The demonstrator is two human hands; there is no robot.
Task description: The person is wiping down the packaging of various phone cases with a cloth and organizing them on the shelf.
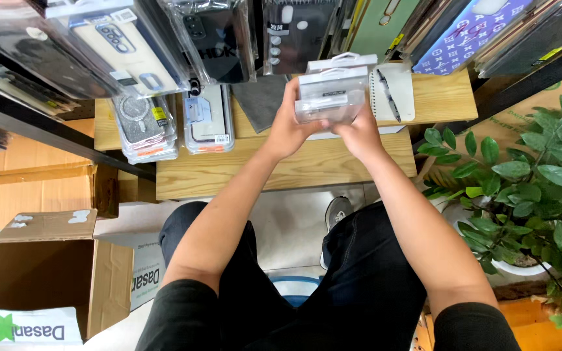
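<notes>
Wooden shelf (281, 172) beneath left hand (287, 127) and right hand (359, 133), both clasped on clear packets (330, 91), spiral notebook (393, 91) beside.

- Left hand (289, 129): palm and fingertips hidden behind clear packages (330, 94).
- Right hand (359, 133): fingers partly covered by same stack.
- Hanging phone cases (131, 45): cut by top edge.
- Potted plant (535, 188): cut at right edge.

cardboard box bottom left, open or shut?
Open. The cardboard box has its flaps folded out, and its brown inside is in plain view. No contents show in the visible part.
</notes>
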